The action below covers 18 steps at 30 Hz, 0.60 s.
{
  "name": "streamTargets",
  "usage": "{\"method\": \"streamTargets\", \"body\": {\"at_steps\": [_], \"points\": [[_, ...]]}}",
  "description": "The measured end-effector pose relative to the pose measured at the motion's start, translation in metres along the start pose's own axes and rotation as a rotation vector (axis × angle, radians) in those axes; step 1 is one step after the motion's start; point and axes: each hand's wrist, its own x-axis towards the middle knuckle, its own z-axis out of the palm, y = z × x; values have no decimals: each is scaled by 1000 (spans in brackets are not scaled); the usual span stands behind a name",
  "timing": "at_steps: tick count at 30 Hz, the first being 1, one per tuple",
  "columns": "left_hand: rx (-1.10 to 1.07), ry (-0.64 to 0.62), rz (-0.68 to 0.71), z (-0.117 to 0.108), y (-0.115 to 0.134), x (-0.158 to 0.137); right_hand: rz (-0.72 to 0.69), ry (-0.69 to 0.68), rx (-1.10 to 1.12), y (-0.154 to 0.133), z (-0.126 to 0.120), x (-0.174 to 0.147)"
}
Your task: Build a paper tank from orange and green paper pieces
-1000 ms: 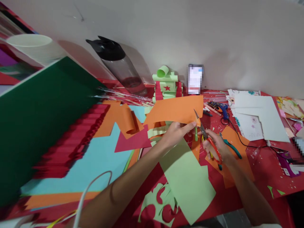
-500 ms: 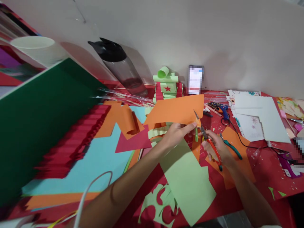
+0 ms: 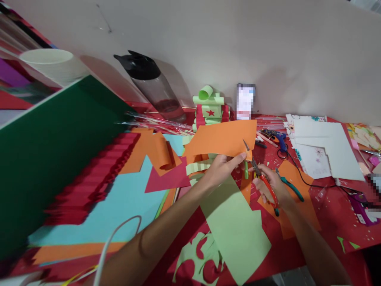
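Note:
My left hand (image 3: 223, 169) pinches the lower edge of an orange paper sheet (image 3: 220, 139), held up above the table. In my right hand (image 3: 269, 184) is a pair of scissors with red handles (image 3: 268, 188). Their blades lie at the sheet's lower right corner, one blade showing in front of the paper, close to my left thumb. Below my hands lies a pale green paper sheet (image 3: 235, 226). Behind the orange sheet stands a green and red paper model (image 3: 210, 111) with a red star, its lower part partly hidden.
A phone (image 3: 245, 101) leans on the wall near a dark-topped bottle (image 3: 157, 87). Teal-handled pliers (image 3: 290, 186) and a blue glue gun (image 3: 280, 140) lie rightward. Green scraps (image 3: 196, 254) lie in front; a green board (image 3: 53, 159) and red pleated paper (image 3: 98, 178) are leftward.
The view has shifted very slightly. My hands, the orange sheet and the scissors keep nearly the same positions.

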Motion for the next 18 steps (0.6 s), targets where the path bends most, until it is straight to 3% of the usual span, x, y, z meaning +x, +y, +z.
{"method": "streamTargets", "body": {"at_steps": [12, 18], "points": [[-73, -24, 25, -3, -5, 3, -11, -12, -25, -8, -2, 0], [-124, 43, 146, -3, -2, 2, 8, -23, -29, -6, -11, 1]]}}
